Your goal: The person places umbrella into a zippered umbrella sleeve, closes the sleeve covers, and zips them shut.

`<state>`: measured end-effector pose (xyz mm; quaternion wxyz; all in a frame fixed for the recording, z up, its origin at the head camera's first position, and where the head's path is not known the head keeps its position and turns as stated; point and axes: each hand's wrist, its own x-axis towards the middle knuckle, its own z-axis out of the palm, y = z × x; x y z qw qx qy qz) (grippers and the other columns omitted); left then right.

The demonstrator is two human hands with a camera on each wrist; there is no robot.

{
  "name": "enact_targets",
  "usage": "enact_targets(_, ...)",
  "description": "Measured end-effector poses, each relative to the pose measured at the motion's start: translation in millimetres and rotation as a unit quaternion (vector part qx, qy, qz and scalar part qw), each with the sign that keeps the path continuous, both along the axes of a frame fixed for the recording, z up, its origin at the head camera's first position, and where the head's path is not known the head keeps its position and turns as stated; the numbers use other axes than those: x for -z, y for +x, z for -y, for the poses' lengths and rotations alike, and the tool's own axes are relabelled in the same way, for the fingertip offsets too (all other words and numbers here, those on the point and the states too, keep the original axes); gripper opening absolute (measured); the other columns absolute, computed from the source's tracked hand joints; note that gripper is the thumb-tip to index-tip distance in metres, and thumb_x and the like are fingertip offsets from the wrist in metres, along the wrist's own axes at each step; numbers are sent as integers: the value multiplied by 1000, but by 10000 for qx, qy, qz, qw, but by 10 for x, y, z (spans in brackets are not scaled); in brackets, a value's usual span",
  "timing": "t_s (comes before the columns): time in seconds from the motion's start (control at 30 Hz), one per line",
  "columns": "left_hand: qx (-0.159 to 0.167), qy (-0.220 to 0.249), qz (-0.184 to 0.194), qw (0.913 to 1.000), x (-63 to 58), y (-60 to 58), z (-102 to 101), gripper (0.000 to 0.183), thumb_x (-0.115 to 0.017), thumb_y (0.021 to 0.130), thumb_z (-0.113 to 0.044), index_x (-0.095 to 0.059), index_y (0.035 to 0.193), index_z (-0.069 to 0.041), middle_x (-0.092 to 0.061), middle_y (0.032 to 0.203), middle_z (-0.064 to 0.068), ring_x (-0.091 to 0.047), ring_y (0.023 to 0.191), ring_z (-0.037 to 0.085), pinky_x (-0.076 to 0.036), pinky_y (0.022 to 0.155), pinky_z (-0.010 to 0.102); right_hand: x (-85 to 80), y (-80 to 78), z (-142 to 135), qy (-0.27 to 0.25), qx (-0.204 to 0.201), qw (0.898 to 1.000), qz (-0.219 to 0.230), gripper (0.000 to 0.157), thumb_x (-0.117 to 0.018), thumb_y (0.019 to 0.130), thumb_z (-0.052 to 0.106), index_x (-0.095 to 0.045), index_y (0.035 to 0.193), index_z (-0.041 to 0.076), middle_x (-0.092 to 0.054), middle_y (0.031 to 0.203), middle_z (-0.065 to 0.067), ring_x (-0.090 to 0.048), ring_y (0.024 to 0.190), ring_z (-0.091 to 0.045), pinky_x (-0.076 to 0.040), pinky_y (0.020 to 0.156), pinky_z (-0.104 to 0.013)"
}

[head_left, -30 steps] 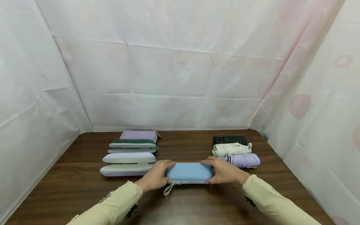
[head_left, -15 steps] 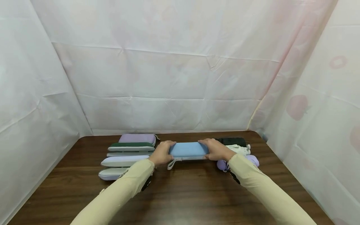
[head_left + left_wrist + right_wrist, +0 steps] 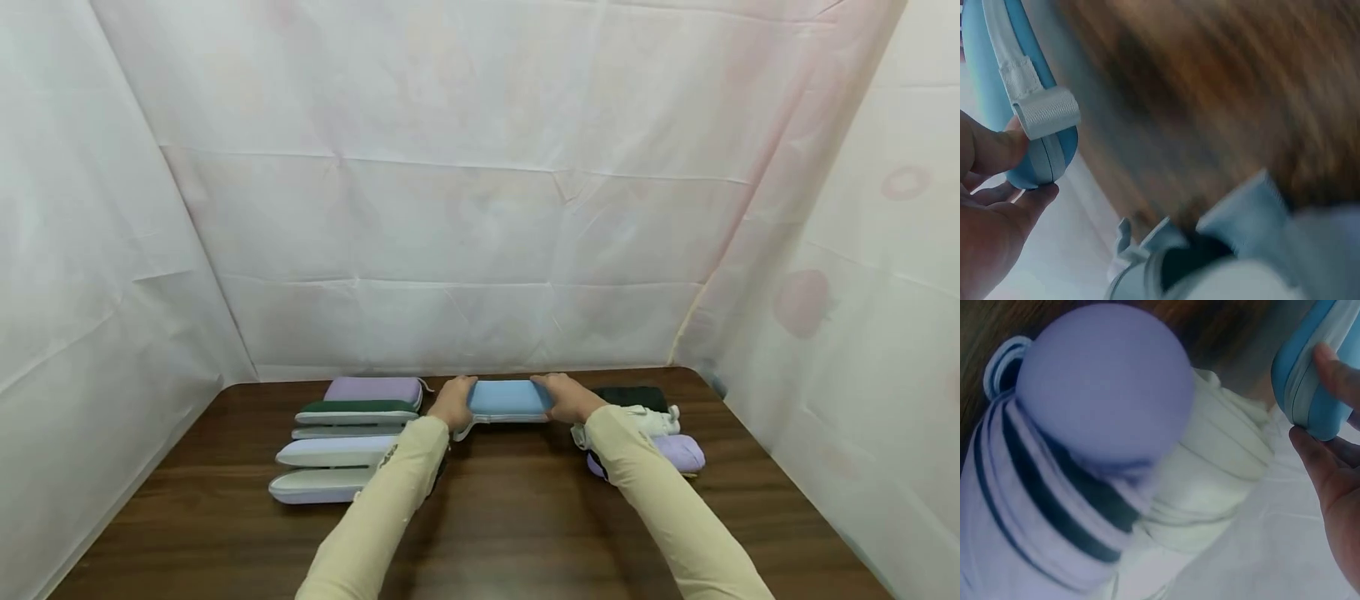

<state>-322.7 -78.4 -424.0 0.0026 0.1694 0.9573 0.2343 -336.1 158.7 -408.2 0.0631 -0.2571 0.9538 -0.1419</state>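
White sheeting (image 3: 450, 225), printed with faint pink shapes, hangs behind one brown counter (image 3: 510, 525). One blue case (image 3: 510, 398) is at the counter's far side, between two hands: the left hand (image 3: 452, 402) has its fingers pinching one end (the one with a pale strap (image 3: 1047, 112)), and the right hand (image 3: 568, 398) has its fingers pinching the other. Left of the blue case are three more: one closed purple case (image 3: 372, 389), one open green case (image 3: 358, 406), one open lavender case (image 3: 337, 448). Right of it lie three folded umbrellas: one black umbrella (image 3: 633, 397), one white umbrella (image 3: 652, 421), one purple umbrella (image 3: 681, 452).
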Motion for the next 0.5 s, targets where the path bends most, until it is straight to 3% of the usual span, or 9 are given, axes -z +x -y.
enact_targets(0.17,-112,244,-130,9996,90,50,-64,62,-64,75,17,-46,134,9,-49,131,24,-45,122,40,-41,97,44,102,32,-2,54,162,9998,45,74,-76,80,4,-37,143,-3,-42,140,-24,-37,129,-39,-35,101,-47)
enact_targets(0.3,-256,433,68,9987,138,100,-84,63,-63,76,17,-44,136,8,-45,135,25,-43,124,40,-43,95,44,163,83,27,144,238,9995,122,72,-72,84,4,-35,145,-2,-36,144,-26,-35,131,-40,-35,101,-47)
enact_targets(0.4,-357,525,302,9975,151,104,-86,66,-61,79,17,-39,140,7,-37,142,25,-38,129,39,-43,95,42,161,109,67,326,287,9991,-5,70,-71,85,6,-35,145,-2,-34,145,-27,-36,131,-40,-37,100,-48)
enact_targets(0.5,-488,548,297,9969,120,75,-92,67,-62,81,15,-36,143,5,-31,146,25,-34,132,40,-41,96,43,112,114,115,612,391,9969,-319,69,-71,86,9,-37,145,0,-34,146,-26,-40,129,-39,-40,97,-47)
